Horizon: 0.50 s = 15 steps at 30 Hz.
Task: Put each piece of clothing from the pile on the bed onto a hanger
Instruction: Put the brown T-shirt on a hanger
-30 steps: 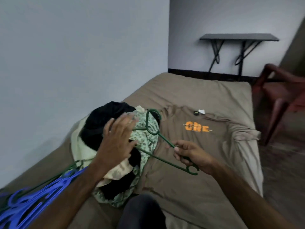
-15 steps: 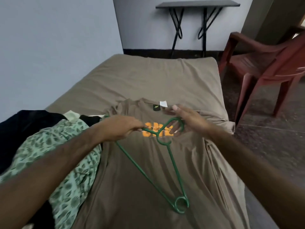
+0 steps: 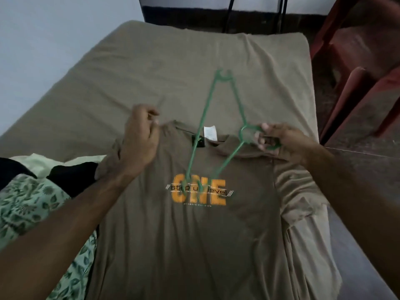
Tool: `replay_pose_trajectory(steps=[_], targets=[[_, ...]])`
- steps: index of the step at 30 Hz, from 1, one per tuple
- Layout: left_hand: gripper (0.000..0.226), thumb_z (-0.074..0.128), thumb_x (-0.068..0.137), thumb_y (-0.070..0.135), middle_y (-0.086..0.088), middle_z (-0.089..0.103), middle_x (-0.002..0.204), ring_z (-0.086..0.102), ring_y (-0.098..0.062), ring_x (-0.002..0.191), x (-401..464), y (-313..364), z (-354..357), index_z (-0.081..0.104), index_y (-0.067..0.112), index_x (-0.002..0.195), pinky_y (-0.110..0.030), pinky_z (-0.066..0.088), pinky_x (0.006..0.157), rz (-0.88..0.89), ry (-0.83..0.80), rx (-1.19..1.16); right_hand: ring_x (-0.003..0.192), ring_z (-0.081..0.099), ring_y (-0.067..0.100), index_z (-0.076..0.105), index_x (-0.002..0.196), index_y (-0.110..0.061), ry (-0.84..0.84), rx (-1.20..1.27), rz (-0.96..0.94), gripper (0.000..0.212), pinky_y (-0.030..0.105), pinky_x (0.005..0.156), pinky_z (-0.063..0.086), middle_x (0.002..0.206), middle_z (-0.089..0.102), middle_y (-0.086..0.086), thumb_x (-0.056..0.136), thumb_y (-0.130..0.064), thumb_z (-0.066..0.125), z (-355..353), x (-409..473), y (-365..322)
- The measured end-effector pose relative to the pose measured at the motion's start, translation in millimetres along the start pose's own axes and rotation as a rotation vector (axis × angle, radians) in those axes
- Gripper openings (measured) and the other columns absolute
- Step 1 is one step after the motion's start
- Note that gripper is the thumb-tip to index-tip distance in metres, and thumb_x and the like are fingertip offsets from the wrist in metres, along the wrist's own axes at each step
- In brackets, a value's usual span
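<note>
A brown T-shirt (image 3: 194, 245) with orange "ONE" lettering lies flat on the bed, collar away from me. My left hand (image 3: 140, 144) pinches the shirt's left shoulder by the collar. My right hand (image 3: 281, 141) grips the hook of a green hanger (image 3: 225, 118). The hanger lies over the collar: one end rests on the orange letters, the other points toward the head of the bed. At the left lies the pile of clothes (image 3: 32, 202), with a green leaf-print piece and a black one.
The bed (image 3: 151, 72) has a brown sheet and stands against a pale wall on the left. A red plastic chair (image 3: 357, 94) is beside the bed at the right. Black table legs (image 3: 281, 14) stand past the head of the bed.
My view swung from the pile to straight above the shirt. The hanger turned, its far end now toward the head of the bed. My left hand left the hanger and took the shirt's shoulder.
</note>
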<state>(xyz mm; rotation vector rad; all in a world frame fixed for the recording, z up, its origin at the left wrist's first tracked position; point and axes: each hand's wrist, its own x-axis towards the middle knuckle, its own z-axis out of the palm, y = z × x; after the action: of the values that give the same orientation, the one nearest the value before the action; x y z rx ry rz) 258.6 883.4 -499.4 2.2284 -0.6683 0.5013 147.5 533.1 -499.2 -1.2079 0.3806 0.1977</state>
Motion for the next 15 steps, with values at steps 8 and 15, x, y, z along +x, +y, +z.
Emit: replay_pose_trajectory(steps=[8,15], targets=[[0.045,0.057,0.098,0.037,0.003,0.048,0.137,0.053,-0.015,0.119,-2,-7,43,0.048,0.026,0.140,-0.041,0.044,0.096,0.165,-0.817,0.324,0.059,0.057,0.005,0.060,0.112,-0.024,0.369,0.148,-0.077,0.023,0.020,0.051,0.052,0.073,0.063,-0.004,0.109,-0.017,0.039,-22,44,-20],[0.010,0.059,0.096,0.030,0.017,0.051,0.101,0.054,-0.005,0.090,27,-5,35,0.051,0.028,0.101,-0.031,0.046,0.072,0.209,-0.894,0.170,0.054,0.040,0.005,0.064,0.126,-0.015,0.376,-0.145,-0.171,0.027,0.021,0.045,0.038,0.077,0.053,-0.004,0.107,-0.019,0.045,-22,73,-52]])
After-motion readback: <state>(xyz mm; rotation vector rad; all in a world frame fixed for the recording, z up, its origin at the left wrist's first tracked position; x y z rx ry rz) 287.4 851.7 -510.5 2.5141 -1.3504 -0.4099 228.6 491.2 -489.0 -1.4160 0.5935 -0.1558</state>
